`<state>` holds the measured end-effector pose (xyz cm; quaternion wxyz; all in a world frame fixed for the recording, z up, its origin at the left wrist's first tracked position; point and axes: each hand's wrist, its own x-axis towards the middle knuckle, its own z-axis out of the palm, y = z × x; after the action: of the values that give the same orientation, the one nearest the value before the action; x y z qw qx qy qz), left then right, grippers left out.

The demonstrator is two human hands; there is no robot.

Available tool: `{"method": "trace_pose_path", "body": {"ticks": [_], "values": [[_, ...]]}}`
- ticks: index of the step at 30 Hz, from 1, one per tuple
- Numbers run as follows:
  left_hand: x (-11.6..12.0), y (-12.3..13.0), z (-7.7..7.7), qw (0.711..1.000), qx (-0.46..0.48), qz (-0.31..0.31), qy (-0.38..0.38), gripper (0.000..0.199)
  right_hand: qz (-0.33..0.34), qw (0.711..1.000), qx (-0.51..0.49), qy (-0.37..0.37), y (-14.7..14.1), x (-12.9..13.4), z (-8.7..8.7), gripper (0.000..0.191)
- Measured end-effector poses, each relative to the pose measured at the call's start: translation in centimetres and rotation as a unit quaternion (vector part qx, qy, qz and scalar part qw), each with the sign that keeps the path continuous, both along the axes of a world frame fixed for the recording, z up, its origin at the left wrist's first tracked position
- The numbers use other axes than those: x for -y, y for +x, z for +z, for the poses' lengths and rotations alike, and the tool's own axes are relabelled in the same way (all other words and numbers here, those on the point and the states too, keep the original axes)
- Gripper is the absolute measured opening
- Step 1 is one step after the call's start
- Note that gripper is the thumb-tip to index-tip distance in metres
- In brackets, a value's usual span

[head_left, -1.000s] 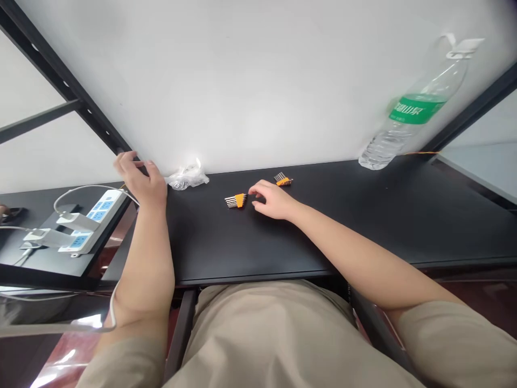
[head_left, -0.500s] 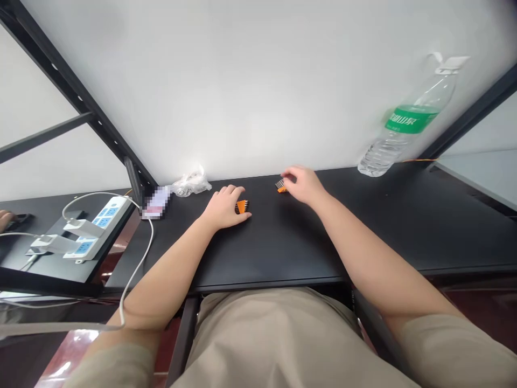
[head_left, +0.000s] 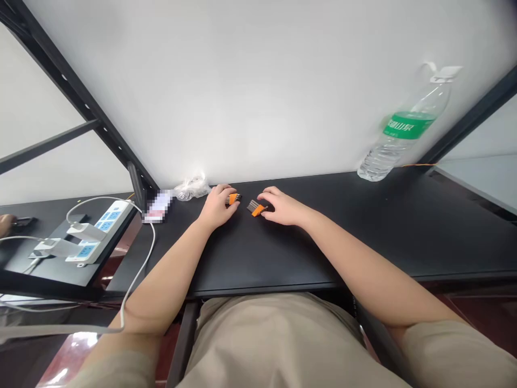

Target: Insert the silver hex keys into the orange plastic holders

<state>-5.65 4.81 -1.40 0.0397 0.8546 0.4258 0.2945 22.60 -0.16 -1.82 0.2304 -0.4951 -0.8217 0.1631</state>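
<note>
My left hand (head_left: 217,208) is curled around a small bundle of dark thin rods with an orange band (head_left: 233,199), thumb and fingers on either side of it. Close by on the right, a second orange-banded bundle of thin grey rods (head_left: 257,208) points toward the first. Its orange end lies between the thumb and fingers of my right hand (head_left: 281,206). A short gap separates the two bundles, just above the black desk (head_left: 258,258) or on it; I cannot tell which.
A large clear water bottle with a green label (head_left: 407,126) stands at the back right. Crumpled clear plastic (head_left: 191,187) and a blurred phone-like item (head_left: 158,206) lie at the back left. A white power strip (head_left: 105,222) with a cable (head_left: 150,250) is at left, near another person's hand (head_left: 5,223).
My right hand has come left and nearer with its bundle, narrowing the gap between the hands. My left hand has shifted slightly left, its bundle moving with it.
</note>
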Motion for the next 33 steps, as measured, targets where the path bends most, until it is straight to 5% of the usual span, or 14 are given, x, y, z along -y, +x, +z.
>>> {"method": "trace_pose_path", "body": {"ticks": [5, 10, 15, 20, 25, 29, 33], "values": [[0.7, -0.1, 0.6, 0.993, -0.019, -0.074, -0.088, 0.022, -0.014, 0.999, 0.029, 0.003, -1.0, 0.3, -0.1, 0.044], [1.7, 0.7, 0.9, 0.981, -0.065, -0.143, -0.116, 0.049, 0.086, 0.992, 0.072, 0.049, -3.3, 0.5, -1.0, 0.026], [1.5, 0.7, 0.9, 0.972, -0.094, -0.164, -0.142, 0.029, 0.093, 0.993, 0.076, 0.021, -4.1, 0.8, -1.2, 0.018], [1.5, 1.0, 0.4, 0.973, -0.067, -0.171, -0.139, 0.036, 0.101, 0.984, -0.090, -0.114, -2.8, 0.5, -0.5, 0.019], [2.3, 2.5, 0.7, 0.968, 0.013, -0.179, -0.176, 0.027, 0.084, 0.895, -0.336, -0.282, -2.1, -0.1, -0.3, 0.028], [3.0, 3.1, 1.2, 0.930, 0.042, -0.168, -0.323, 0.035, 0.063, 0.882, -0.356, -0.303, -2.8, -0.1, -0.5, 0.037], [3.5, 3.7, 1.4, 0.916, 0.103, -0.149, -0.358, 0.038, -0.005, 0.887, -0.383, -0.257, -4.0, 0.4, -0.4, 0.051]]}}
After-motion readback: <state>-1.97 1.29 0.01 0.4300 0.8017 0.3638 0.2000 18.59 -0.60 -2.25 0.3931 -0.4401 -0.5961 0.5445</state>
